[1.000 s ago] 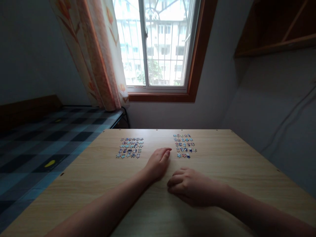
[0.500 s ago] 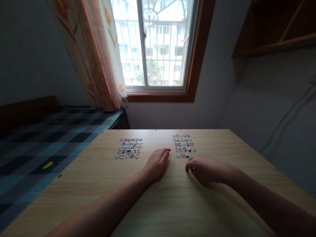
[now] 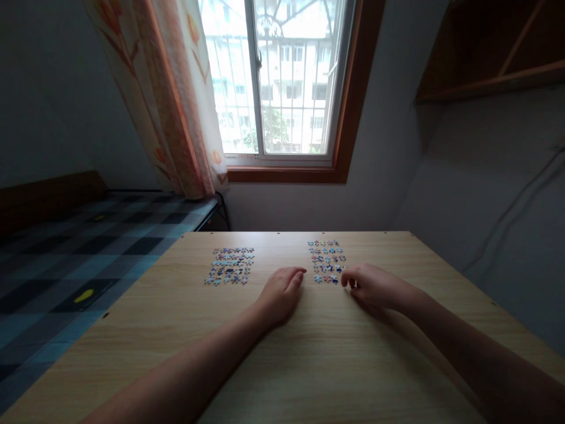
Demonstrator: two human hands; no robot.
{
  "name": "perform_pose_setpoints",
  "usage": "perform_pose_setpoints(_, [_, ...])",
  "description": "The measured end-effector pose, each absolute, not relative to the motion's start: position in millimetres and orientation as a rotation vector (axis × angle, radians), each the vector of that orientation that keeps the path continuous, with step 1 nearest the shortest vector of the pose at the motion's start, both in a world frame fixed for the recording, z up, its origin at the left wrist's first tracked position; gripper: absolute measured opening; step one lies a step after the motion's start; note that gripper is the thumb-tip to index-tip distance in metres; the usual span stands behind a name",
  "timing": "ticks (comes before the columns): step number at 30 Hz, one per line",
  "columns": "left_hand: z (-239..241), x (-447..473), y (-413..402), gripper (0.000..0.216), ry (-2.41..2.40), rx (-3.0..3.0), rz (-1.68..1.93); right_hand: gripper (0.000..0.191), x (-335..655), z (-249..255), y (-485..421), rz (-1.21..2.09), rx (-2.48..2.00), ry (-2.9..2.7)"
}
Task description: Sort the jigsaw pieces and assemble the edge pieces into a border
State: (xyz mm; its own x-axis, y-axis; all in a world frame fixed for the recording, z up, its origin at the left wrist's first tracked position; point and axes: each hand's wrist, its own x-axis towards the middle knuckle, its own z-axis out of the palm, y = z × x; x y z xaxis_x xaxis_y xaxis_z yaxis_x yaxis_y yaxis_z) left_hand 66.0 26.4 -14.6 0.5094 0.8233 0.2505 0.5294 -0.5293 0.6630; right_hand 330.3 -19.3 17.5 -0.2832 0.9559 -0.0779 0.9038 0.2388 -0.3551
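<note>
My right hand (image 3: 373, 285) is at the lower right corner of a block of loose jigsaw pieces (image 3: 326, 259), laid in rows on the wooden table. Its thumb and fingers are pinched together, and a small dark speck, part of a jigsaw piece, shows between them; the fingers hide most of it. My left hand (image 3: 282, 294) rests on the tabletop between this block and a second block of jigsaw pieces (image 3: 230, 266) to the left. The left fingers are stretched forward with the thumb alongside, and nothing shows in them. The pieces are mostly blue, white and reddish.
The light wooden table (image 3: 282, 377) reaches to the wall under a barred window (image 3: 291, 88). On the left stands a bed with a checked cover (image 3: 145, 235), beside an orange-patterned curtain (image 3: 176, 118). A wooden shelf (image 3: 485, 82) hangs at the upper right.
My right hand has moved away from me and slightly right, up to the lower right corner of the right block. My left hand has stayed almost in place.
</note>
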Motion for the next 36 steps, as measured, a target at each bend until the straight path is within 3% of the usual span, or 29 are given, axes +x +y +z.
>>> perform_pose_setpoints(8, [-14.1, 65.9, 25.5, 0.046, 1.094, 2.263, 0.74, 0.029, 331.0, 13.9, -18.6, 0.498, -1.779, -2.354])
perform_pose_setpoints(17, [-15.7, 65.9, 26.3, 0.045, 1.095, 2.276, 0.732, 0.01, 328.5, 19.9, -23.2, 0.429, -1.921, -2.298])
perform_pose_setpoints(36, [-14.0, 65.1, 24.6, 0.047, 1.094, 2.29, 0.715, 0.005, 331.6, 20.9, -20.0, 0.526, -1.993, -2.244])
